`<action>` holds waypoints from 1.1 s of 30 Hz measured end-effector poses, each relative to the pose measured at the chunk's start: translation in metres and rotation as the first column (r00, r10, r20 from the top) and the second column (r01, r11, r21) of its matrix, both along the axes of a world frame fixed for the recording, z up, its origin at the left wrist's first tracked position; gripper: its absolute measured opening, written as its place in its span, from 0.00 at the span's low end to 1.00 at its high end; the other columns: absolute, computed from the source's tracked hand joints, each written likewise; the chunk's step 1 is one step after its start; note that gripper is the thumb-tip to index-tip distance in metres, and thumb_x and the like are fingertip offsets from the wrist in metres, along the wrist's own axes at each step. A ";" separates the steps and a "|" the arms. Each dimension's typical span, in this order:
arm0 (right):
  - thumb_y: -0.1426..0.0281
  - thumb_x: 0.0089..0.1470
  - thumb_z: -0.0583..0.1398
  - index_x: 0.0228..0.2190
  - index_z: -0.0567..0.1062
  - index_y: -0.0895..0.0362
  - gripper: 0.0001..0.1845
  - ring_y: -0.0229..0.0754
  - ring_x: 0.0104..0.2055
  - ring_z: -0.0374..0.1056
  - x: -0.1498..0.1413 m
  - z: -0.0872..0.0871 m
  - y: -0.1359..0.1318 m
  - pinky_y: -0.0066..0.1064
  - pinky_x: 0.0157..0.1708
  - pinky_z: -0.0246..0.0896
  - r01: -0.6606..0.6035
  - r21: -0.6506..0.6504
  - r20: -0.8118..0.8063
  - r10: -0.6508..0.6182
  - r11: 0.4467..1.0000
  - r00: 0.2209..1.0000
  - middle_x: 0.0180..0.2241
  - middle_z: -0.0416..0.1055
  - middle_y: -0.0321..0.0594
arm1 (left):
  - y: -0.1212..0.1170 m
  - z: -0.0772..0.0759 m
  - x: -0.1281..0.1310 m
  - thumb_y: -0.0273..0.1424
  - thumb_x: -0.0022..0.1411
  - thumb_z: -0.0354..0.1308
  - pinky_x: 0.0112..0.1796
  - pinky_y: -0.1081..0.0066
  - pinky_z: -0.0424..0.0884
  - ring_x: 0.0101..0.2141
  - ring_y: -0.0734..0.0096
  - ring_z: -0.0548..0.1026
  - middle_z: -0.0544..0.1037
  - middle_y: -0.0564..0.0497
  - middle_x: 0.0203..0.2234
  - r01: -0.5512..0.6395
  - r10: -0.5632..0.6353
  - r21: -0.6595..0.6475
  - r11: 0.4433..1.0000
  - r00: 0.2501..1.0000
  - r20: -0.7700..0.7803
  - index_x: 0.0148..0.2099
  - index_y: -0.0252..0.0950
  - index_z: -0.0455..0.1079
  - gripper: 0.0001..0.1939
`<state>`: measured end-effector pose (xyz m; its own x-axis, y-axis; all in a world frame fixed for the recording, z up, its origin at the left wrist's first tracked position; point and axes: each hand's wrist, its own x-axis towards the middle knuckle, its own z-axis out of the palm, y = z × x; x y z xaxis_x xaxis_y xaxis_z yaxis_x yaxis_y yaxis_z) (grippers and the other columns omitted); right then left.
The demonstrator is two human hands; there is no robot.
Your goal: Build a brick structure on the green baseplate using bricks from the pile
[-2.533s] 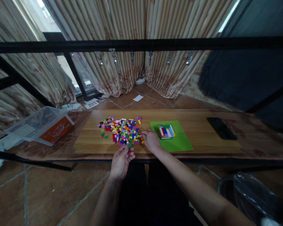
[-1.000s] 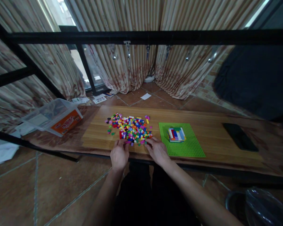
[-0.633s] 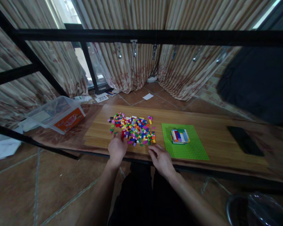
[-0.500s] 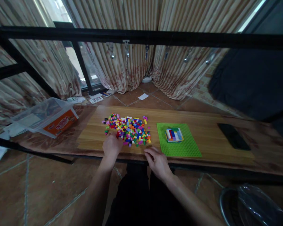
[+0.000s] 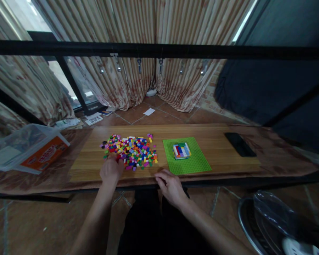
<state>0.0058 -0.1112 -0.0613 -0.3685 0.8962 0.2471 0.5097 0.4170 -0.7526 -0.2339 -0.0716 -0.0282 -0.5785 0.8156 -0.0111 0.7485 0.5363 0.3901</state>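
A spread pile of small colourful toy bricks (image 5: 134, 150) lies on the wooden board (image 5: 212, 132). My left hand (image 5: 111, 170) is at the pile's near left edge, fingers curled down among the bricks; its fingertips are partly hidden, with red bricks close by. My right hand (image 5: 171, 186) rests at the board's front edge, thumb and fingers drawn together; whatever they hold is too small to make out. Just beyond it is a green studded baseplate (image 5: 198, 159). On the baseplate sits a low, roughly square brick build (image 5: 182, 151) with white, red, blue and green parts on top.
A clear plastic box (image 5: 21, 141) with an orange label stands at the left. Towards the right end of the board lies a black phone (image 5: 240, 144). A dark metal bar (image 5: 175, 50) with hanging clips crosses in front of the curtains. A round bin (image 5: 246, 219) is at lower right.
The view has swung right, so the scene sits further left. My left hand reaches slightly deeper into the bricks' left side. My right hand keeps its closed shape near the board's edge.
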 end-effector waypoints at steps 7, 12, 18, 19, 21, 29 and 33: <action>0.73 0.58 0.55 0.37 0.78 0.54 0.11 0.42 0.39 0.71 -0.005 0.005 0.003 0.32 0.40 0.64 0.021 -0.052 -0.083 -0.025 0.998 0.996 0.34 0.74 0.40 | -0.022 0.001 -0.002 0.34 0.47 0.65 0.23 0.79 0.60 0.21 0.80 0.67 0.69 0.58 0.18 -0.280 -0.163 0.303 0.911 0.431 0.888 0.31 0.34 0.70 0.11; 0.72 0.57 0.56 0.38 0.78 0.54 0.11 0.40 0.38 0.71 -0.023 0.023 0.011 0.32 0.40 0.64 -0.018 -0.084 -0.192 0.001 0.996 0.981 0.35 0.74 0.40 | -0.041 0.013 0.013 0.26 0.44 0.69 0.21 0.82 0.61 0.21 0.83 0.67 0.68 0.58 0.20 -0.366 -0.256 0.211 0.907 -0.080 0.963 0.30 0.33 0.67 0.13; 0.70 0.53 0.62 0.51 0.71 0.52 0.22 0.39 0.38 0.68 -0.042 0.056 0.018 0.32 0.40 0.65 -0.135 -0.057 -0.240 0.118 0.989 0.964 0.46 0.72 0.40 | -0.054 0.018 0.031 0.26 0.51 0.66 0.21 0.81 0.63 0.21 0.83 0.67 0.71 0.56 0.22 -0.284 -0.270 0.185 0.941 -0.296 0.916 0.34 0.31 0.70 0.09; 0.70 0.52 0.63 0.53 0.69 0.51 0.26 0.39 0.40 0.68 -0.044 0.061 0.019 0.33 0.41 0.65 -0.166 -0.032 -0.229 0.154 0.986 0.961 0.48 0.70 0.41 | -0.055 0.019 0.034 0.26 0.51 0.66 0.21 0.81 0.63 0.21 0.84 0.67 0.72 0.56 0.23 -0.270 -0.271 0.190 0.944 -0.303 0.914 0.34 0.31 0.70 0.09; 0.70 0.51 0.64 0.54 0.68 0.50 0.28 0.41 0.43 0.67 -0.044 0.069 0.020 0.35 0.44 0.64 -0.206 0.015 -0.195 0.205 0.979 0.959 0.49 0.69 0.41 | -0.057 0.022 0.039 0.26 0.50 0.67 0.21 0.81 0.64 0.21 0.85 0.66 0.72 0.56 0.23 -0.242 -0.280 0.211 0.947 -0.298 0.912 0.35 0.31 0.71 0.10; 0.72 0.47 0.66 0.49 0.71 0.52 0.25 0.40 0.39 0.66 -0.029 0.062 0.021 0.35 0.41 0.63 -0.137 -0.005 -0.202 0.133 0.991 0.970 0.39 0.71 0.37 | -0.056 0.028 0.057 0.32 0.44 0.70 0.22 0.82 0.62 0.21 0.85 0.65 0.71 0.56 0.22 -0.138 -0.242 0.227 0.964 -0.106 0.964 0.33 0.31 0.72 0.15; 0.72 0.45 0.67 0.47 0.72 0.52 0.25 0.38 0.36 0.66 -0.022 0.047 0.022 0.33 0.40 0.64 -0.081 -0.115 -0.363 0.035 0.990 0.931 0.39 0.71 0.36 | -0.039 0.017 0.064 0.36 0.44 0.68 0.21 0.80 0.60 0.19 0.83 0.64 0.69 0.58 0.19 -0.134 -0.224 0.238 0.962 0.110 0.968 0.32 0.33 0.71 0.15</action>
<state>-0.0165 -0.0890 -0.0138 -0.3282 0.9083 0.2594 0.1729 0.3278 -0.9288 -0.1694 -0.1111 -0.0116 -0.1619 0.9159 -0.3673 -0.3742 0.2874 0.8817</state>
